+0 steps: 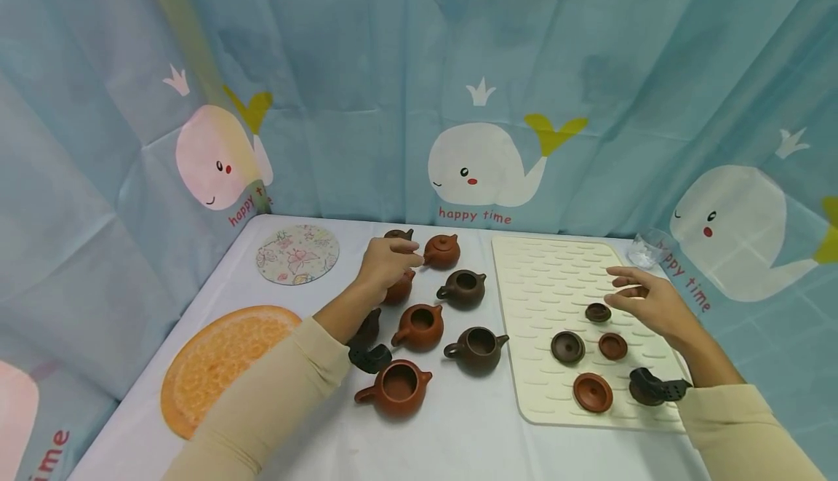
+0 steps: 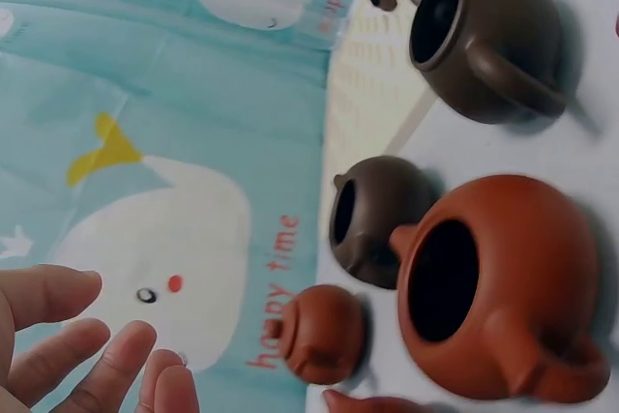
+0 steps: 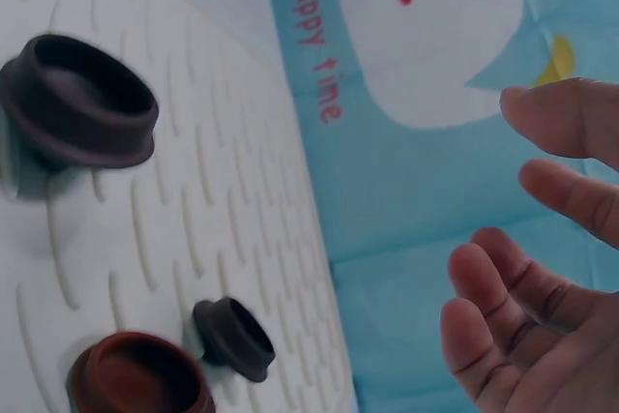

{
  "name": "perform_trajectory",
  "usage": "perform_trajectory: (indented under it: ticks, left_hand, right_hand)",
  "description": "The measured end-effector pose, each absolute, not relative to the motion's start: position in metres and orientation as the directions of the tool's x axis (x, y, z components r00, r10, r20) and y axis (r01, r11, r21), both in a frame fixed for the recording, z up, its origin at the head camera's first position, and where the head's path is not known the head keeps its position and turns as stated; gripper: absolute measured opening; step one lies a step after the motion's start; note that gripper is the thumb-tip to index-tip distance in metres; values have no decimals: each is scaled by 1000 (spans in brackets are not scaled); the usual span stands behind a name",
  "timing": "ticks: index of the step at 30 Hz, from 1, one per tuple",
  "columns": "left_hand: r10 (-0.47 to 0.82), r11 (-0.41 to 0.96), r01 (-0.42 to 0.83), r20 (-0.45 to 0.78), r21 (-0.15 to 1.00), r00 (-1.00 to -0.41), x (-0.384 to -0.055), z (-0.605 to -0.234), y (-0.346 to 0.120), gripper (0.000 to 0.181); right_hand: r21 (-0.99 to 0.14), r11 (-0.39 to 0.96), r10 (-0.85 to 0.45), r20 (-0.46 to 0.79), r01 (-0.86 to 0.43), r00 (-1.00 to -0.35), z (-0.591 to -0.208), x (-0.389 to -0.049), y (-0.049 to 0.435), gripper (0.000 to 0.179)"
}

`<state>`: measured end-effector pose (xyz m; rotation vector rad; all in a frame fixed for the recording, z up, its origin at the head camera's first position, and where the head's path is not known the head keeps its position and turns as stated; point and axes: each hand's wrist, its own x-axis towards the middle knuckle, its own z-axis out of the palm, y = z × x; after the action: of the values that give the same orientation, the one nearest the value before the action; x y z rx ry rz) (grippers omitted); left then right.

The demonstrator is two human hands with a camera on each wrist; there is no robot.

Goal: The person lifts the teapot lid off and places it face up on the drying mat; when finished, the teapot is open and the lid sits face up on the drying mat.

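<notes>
My left hand [image 1: 385,266] hovers over the back of a group of small clay teapots, fingers loose and holding nothing. Nearest it are a lidded reddish teapot [image 1: 444,254] and a reddish teapot [image 1: 399,290] partly hidden by the hand. Lidless ones stand in front: a dark teapot [image 1: 466,299], a reddish teapot [image 1: 422,339], another dark teapot [image 1: 479,364] and a reddish teapot [image 1: 398,410] at the front. My right hand [image 1: 655,305], bare and relaxed, is above the cream mat [image 1: 543,270], close to a small dark lid [image 1: 598,313].
Also on the mat lie a larger dark lid [image 1: 567,348] and two reddish lids [image 1: 612,347], the larger at the front. A clear glass cup [image 1: 648,249] stands beyond. At left are an orange round mat [image 1: 222,357] and a floral round mat [image 1: 297,254]. A whale-print curtain [image 1: 366,161] surrounds the table.
</notes>
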<state>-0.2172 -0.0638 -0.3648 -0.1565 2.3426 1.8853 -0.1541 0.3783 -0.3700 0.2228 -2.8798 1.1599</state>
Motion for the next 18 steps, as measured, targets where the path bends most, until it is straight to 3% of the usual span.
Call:
perform_trajectory:
  ticks: [9, 18]
  left_hand:
    - [-59, 157, -140, -132, 978, -989, -206, -361, -90, 34]
    - [-116, 203, -84, -61, 976, -991, -208, -396, -114, 34]
  right_hand:
    - [-707, 667, -163, 169, -235, -972, -357, -147, 352, 54]
    - [-723, 624, -201, 219, -297, -955, -348, -141, 325, 52]
